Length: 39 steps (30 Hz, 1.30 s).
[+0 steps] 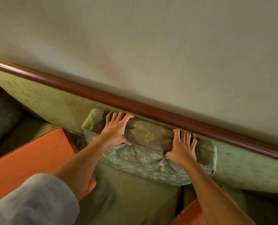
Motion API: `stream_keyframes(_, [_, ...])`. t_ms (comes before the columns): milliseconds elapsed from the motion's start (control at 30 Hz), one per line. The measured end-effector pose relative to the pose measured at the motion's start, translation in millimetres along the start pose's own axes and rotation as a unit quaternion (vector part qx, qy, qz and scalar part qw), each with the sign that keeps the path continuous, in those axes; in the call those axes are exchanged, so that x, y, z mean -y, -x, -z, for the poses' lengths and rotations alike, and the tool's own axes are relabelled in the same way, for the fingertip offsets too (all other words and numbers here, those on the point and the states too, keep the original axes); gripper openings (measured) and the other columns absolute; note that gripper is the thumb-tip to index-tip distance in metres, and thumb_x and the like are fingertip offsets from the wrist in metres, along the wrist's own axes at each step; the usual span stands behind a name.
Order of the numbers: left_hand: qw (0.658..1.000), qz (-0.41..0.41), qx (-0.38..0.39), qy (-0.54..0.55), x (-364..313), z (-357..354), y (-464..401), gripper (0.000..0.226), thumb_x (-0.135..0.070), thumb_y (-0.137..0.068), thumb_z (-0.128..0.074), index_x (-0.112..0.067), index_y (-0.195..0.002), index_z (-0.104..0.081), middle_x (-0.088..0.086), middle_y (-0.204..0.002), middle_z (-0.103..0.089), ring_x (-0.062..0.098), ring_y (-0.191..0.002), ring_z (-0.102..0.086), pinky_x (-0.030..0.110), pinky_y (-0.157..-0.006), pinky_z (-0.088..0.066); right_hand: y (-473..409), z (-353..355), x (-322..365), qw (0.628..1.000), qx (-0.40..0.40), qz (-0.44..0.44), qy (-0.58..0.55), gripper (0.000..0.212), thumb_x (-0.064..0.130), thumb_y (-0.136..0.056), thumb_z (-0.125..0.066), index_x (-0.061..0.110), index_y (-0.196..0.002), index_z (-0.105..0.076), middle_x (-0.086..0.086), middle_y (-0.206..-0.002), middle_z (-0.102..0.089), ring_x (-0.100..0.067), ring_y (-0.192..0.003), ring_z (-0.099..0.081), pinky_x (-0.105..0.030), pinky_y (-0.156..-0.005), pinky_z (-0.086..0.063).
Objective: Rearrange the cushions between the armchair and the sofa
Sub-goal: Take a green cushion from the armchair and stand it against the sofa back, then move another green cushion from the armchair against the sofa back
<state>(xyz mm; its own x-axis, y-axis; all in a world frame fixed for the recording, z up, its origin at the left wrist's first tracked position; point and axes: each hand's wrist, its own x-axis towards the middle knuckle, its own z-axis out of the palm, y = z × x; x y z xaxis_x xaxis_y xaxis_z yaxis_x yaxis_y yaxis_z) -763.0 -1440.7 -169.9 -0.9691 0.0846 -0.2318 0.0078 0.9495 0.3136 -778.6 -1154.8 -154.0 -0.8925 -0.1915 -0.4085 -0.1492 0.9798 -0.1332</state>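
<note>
Green leaf-patterned cushion (148, 148), one, gripped by left hand (114, 131) and right hand (182, 146), between two orange cushions (31, 158).

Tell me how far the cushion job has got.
Done, apparently: an orange cushion already lies on the seat at left. In hand: both hands, left and right, grip the green cushion against the backrest. Left: letting go. Another orange cushion shows at the bottom edge; no armchair is clearly in view.
</note>
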Motion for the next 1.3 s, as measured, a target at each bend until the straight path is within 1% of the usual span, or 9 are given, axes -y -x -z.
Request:
stream_keyframes(200, [0.991, 0.060, 0.108, -0.046, -33, 32, 10, 0.124, -0.055, -0.053, -0.093, -0.030, -0.151, -0.020, 0.009, -0.143, -0.034, 0.035, -0.141, -0.026, 0.057, -0.121, -0.007, 13, 28, 6, 0.995, 0.088, -0.009, 0.036, 0.114, 0.043, -0.066, -0.083, 0.016, -0.149, -0.010, -0.017, -0.150, -0.021, -0.039, -0.143, -0.015, -0.060, -0.118, -0.007])
stream_keyframes(400, [1.000, 0.000, -0.002, -0.001, -110, 12, 62, 0.098, -0.024, -0.090, -0.070, -0.034, -0.160, -0.002, 0.005, -0.169, 0.001, 0.027, -0.156, 0.006, 0.052, -0.125, -0.003, 67, 6, 53, 0.987, -0.036, 0.156, 0.014, 0.091, 0.034, -0.097, -0.055, 0.028, -0.156, 0.014, -0.003, -0.163, 0.023, -0.027, -0.150, 0.021, -0.062, -0.120, -0.002])
stream_keyframes(500, [0.996, 0.025, 0.035, -0.076, -58, 10, 79, 0.083, -0.026, -0.104, -0.048, -0.048, -0.155, 0.015, -0.005, -0.168, 0.019, 0.023, -0.154, 0.019, 0.054, -0.124, 0.004, 76, 4, -4, 0.996, -0.013, 0.074, 0.044, 0.084, 0.028, -0.102, -0.045, 0.044, -0.150, 0.021, 0.005, -0.163, 0.024, -0.022, -0.150, 0.022, -0.064, -0.118, 0.000])
stream_keyframes(600, [0.987, 0.116, 0.063, -0.095, -2, 36, 77, 0.079, -0.028, -0.108, -0.040, -0.054, -0.150, 0.022, -0.005, -0.167, 0.023, 0.023, -0.153, 0.021, 0.052, -0.123, 0.004, 82, 17, -58, 0.998, 0.019, -0.012, 0.051, 0.085, 0.022, -0.101, -0.044, 0.051, -0.148, 0.020, 0.008, -0.164, 0.019, -0.023, -0.151, 0.018, -0.064, -0.118, -0.001])
stream_keyframes(767, [0.978, 0.173, 0.110, 0.031, -33, 73, 76, 0.063, -0.040, -0.108, -0.037, -0.041, -0.160, -0.002, 0.004, -0.170, 0.006, 0.037, -0.155, 0.004, 0.060, -0.123, -0.006, 97, 47, -31, 0.992, 0.073, -0.064, -0.077, 0.061, 0.037, -0.105, -0.041, 0.037, -0.157, -0.009, 0.001, -0.167, -0.004, -0.031, -0.152, 0.001, -0.063, -0.119, -0.007])
stream_keyframes(900, [0.964, 0.154, 0.017, 0.217, -89, 99, 120, 0.079, -0.054, -0.100, -0.050, -0.032, -0.162, -0.006, 0.002, -0.169, -0.011, 0.035, -0.152, -0.019, 0.057, -0.121, -0.019, 140, 65, -7, 0.967, -0.011, -0.060, -0.248, 0.072, 0.055, -0.098, -0.048, 0.027, -0.157, -0.019, -0.002, -0.163, -0.026, -0.028, -0.149, -0.023, -0.051, -0.119, -0.021])
stream_keyframes(1067, [0.911, 0.090, -0.054, 0.400, -189, 117, 195, 0.083, -0.057, -0.093, -0.059, -0.027, -0.160, -0.020, 0.000, -0.165, -0.025, 0.023, -0.146, -0.034, 0.042, -0.115, -0.031, 220, 88, 22, 0.863, -0.118, -0.046, -0.489, 0.095, 0.069, -0.079, -0.058, 0.019, -0.154, -0.029, -0.005, -0.157, -0.036, -0.017, -0.144, -0.034, -0.043, -0.118, -0.031])
stream_keyframes(1200, [0.898, 0.050, -0.056, 0.433, -257, 102, 237, 0.077, -0.044, -0.093, -0.068, -0.023, -0.157, -0.030, 0.003, -0.160, -0.038, 0.020, -0.144, -0.040, 0.031, -0.111, -0.034, 281, 99, 20, 0.838, -0.210, -0.066, -0.499, 0.077, 0.043, -0.087, -0.072, 0.016, -0.149, -0.036, -0.006, -0.148, -0.047, -0.016, -0.139, -0.043, -0.039, -0.113, -0.039])
stream_keyframes(1300, [0.912, 0.013, -0.065, 0.405, -290, 92, 255, 0.081, -0.047, -0.091, -0.070, -0.024, -0.157, -0.029, 0.003, -0.159, -0.040, 0.021, -0.144, -0.040, 0.042, -0.118, -0.033, 327, 103, -3, 0.841, -0.249, -0.086, -0.472, 0.058, 0.031, -0.090, -0.071, 0.017, -0.140, -0.045, -0.002, -0.139, -0.055, -0.001, -0.128, -0.049, -0.021, -0.105, -0.041])
